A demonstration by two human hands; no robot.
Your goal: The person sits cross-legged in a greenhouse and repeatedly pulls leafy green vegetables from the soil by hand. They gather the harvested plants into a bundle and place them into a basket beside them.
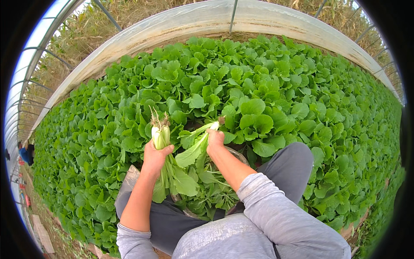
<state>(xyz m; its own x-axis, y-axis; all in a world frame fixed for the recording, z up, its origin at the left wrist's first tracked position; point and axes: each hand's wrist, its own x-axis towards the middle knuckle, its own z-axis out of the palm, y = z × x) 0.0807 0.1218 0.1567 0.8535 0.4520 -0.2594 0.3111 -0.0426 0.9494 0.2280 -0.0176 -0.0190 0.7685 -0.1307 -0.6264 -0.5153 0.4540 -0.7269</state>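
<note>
My left hand [156,154] is wrapped around a bunch of leafy greens [160,137], roots upward, with pale stalks above the fist and leaves hanging below. Soil clings to the thin roots. In my right hand [214,140] is a single uprooted leafy green plant [193,152], gripped close to its base. Its soil-covered root points up and right, while its leaves spread left towards the bunch. Beneath both hands, loose leaves [215,191] lie heaped between my legs. Their container is mostly hidden, though part of a rim shows behind my right forearm.
Dense green plants [252,77] grow all around my knees. A low plastic sheet wall [194,19] curves along the far side, with metal greenhouse poles [234,14] rising by it. Another person [26,153] in blue is at the far left, near a dirt path [48,207].
</note>
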